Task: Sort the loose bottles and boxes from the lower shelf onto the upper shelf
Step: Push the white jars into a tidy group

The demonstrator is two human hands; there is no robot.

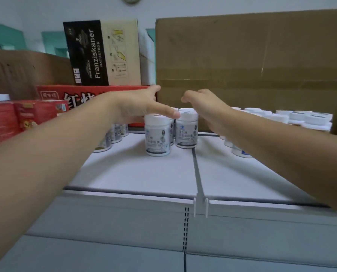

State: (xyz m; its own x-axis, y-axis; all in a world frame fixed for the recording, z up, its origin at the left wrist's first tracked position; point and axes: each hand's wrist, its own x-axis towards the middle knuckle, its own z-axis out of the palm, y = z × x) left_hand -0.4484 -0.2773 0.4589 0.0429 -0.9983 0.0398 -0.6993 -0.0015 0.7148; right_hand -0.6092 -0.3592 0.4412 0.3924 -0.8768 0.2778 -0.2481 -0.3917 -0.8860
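Head view looks down at a white upper shelf [140,173], with both bare arms reaching out over it; two small white bottles stand up straight near the middle, side by side and almost touching; the left bottle [157,134] is a bit nearer than the right bottle [187,130]; more bottles stand right behind them. The left hand [142,107] is flat and wide open; its fingers [173,113] are straight and lie just over the cap of the left bottle, with the thumb pointing up; it holds nothing; I cannot tell if the fingers touch the cap. The right hand [205,109] is just beside the right bottle, on its right side; its fingers are bent loosely and nothing is in them. A row of bottles [115,134] stands under the left arm; a bunch of white-capped bottles [301,116] stands behind the right arm. A thin grey strip [195,165] splits the shelf in two. At the back is a big brown cardboard box [252,55]; a black and cream box [103,52] sits on a long red box [75,95]; small red boxes [26,118] are on the far left.
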